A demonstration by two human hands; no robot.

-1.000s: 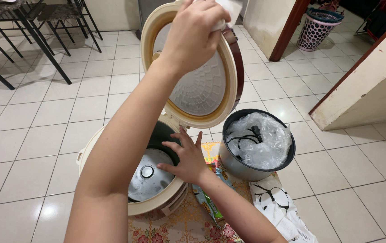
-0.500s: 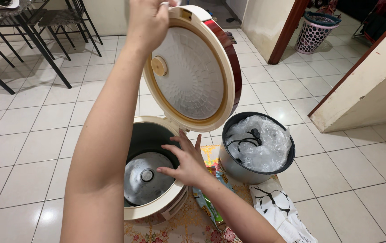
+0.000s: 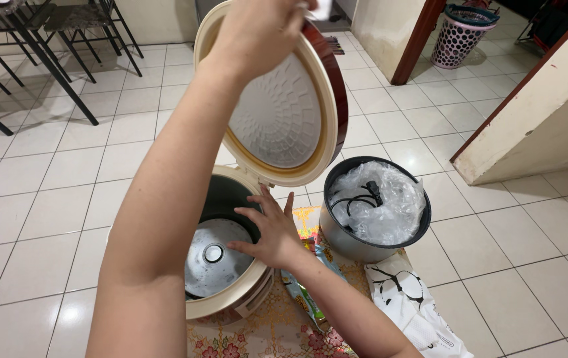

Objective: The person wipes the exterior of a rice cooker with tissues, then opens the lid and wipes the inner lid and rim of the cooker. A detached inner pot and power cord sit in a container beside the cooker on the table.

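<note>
White tile floor all around. Left hand (image 3: 257,33) back over the open lid (image 3: 284,113), curled on something white, can't tell what. Right hand (image 3: 267,232) spread on rice cooker (image 3: 231,305) rim, inner pot (image 3: 373,205) off to its right.

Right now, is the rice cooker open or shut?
Open. The rice cooker has its lid swung up on the hinge, so the bare metal plate inside shows. Its inner pot sits out beside it.
</note>
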